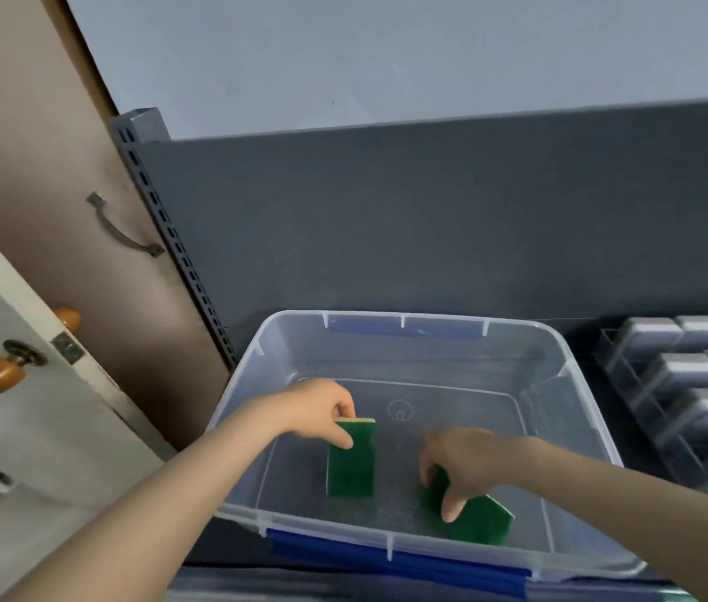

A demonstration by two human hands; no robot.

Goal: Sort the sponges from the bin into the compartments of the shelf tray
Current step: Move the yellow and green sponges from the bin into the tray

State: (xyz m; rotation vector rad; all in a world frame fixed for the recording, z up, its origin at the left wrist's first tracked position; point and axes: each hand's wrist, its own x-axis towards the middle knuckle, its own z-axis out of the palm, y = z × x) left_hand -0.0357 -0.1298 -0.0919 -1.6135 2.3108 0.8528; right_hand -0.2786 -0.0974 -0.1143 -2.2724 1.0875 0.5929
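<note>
A clear plastic bin (pixel 569 384) with blue latches stands on the dark shelf in front of me. Inside it are two green scouring sponges with yellow backing. My left hand (pixel 321 412) pinches the top end of the left sponge (pixel 352 464), which hangs upright just above the bin floor. My right hand (pixel 458 464) grips the right sponge (pixel 480 521), which lies tilted near the bin's front wall. To the right of the bin, the shelf tray (pixel 630 386) holds rows of grey sponges (pixel 682 371) in its compartments.
A grey slotted shelf upright (pixel 169 236) runs diagonally at the left of the bin, with the shelf's dark back panel behind. A brown cabinet door with a metal handle (pixel 121 230) and a white door with wooden knobs (pixel 0 373) stand at the left.
</note>
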